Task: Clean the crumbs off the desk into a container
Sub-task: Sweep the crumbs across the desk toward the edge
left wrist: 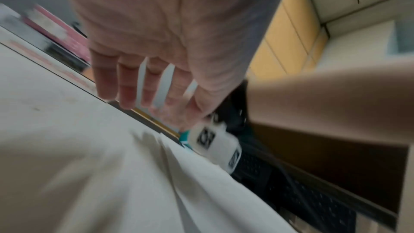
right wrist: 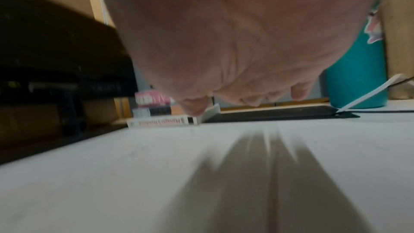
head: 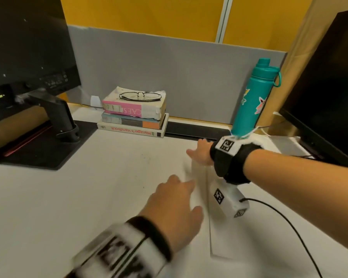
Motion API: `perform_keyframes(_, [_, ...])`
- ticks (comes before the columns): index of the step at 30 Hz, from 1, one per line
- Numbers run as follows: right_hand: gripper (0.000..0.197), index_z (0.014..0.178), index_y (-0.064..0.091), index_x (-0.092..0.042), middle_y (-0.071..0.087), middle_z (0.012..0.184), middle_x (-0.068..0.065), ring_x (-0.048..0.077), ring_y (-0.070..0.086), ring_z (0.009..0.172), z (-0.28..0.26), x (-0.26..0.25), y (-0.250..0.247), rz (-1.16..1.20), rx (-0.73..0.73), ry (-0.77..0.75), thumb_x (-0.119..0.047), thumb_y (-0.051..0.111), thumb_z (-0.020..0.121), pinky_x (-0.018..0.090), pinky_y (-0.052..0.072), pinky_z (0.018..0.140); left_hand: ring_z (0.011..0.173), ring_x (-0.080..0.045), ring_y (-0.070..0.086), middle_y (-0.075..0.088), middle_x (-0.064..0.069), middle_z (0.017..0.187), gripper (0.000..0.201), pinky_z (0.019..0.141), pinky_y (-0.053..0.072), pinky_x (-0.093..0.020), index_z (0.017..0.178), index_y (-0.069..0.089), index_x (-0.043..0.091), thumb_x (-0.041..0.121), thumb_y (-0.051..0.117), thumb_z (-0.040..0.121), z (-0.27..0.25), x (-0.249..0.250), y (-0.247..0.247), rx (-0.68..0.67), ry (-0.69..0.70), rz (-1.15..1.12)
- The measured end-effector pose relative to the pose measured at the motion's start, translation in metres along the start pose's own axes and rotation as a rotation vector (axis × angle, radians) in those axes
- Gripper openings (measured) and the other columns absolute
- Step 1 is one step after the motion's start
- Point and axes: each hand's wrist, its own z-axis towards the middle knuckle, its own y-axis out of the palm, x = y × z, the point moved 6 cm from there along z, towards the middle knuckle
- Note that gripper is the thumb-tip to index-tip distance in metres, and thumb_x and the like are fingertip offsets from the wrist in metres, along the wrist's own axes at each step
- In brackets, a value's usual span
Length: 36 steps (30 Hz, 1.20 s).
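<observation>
A white paper sheet lies on the white desk, right of centre. Its far end is lifted and curved. My right hand is at that far end, just in front of the teal bottle, and its curled fingers hold the raised paper edge. My left hand, blurred, hovers over the sheet's left edge with its fingers straight and nothing in it. A few faint dark crumbs dot the desk left of the sheet.
A teal water bottle stands at the back right, against the grey partition. A stack of books with glasses on top sits at the back centre. A monitor stand on a black mat is left; a second monitor is right. A black cable crosses the near right.
</observation>
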Motion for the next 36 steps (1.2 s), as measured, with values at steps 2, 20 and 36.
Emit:
perform_keyframes(2, [0.082, 0.147, 0.028, -0.009, 0.032, 0.153, 0.013, 0.033, 0.033, 0.139, 0.025, -0.001, 0.021, -0.021, -0.022, 0.055, -0.065, 0.028, 0.087, 0.047, 0.027, 0.114, 0.122, -0.002, 0.041, 0.038, 0.017, 0.129, 0.055, 0.1, 0.031, -0.013, 0.144, 0.025, 0.043, 0.046, 0.045, 0.092, -0.026, -0.032, -0.023, 0.122, 0.015, -0.068])
perform_keyframes(20, [0.089, 0.15, -0.011, -0.007, -0.017, 0.159, 0.009, 0.029, -0.009, 0.148, 0.008, -0.09, 0.082, -0.168, -0.26, -0.342, -0.067, 0.014, 0.089, 0.046, 0.0, 0.12, 0.116, -0.033, 0.055, 0.06, -0.004, 0.122, 0.05, 0.1, 0.041, -0.052, 0.122, 0.033, 0.073, 0.084, 0.028, 0.073, -0.111, -0.24, -0.02, 0.553, -0.332, -0.233])
perform_keyframes(36, [0.08, 0.148, -0.02, -0.017, -0.025, 0.157, 0.0, 0.016, -0.015, 0.147, 0.014, -0.123, 0.06, -0.419, -0.273, -0.63, -0.064, 0.004, 0.089, 0.041, -0.006, 0.12, 0.095, -0.037, 0.062, 0.061, 0.007, 0.101, 0.058, 0.084, 0.047, -0.053, 0.103, 0.019, 0.089, 0.057, 0.035, 0.057, -0.102, -0.238, -0.021, 0.649, -0.384, -0.323])
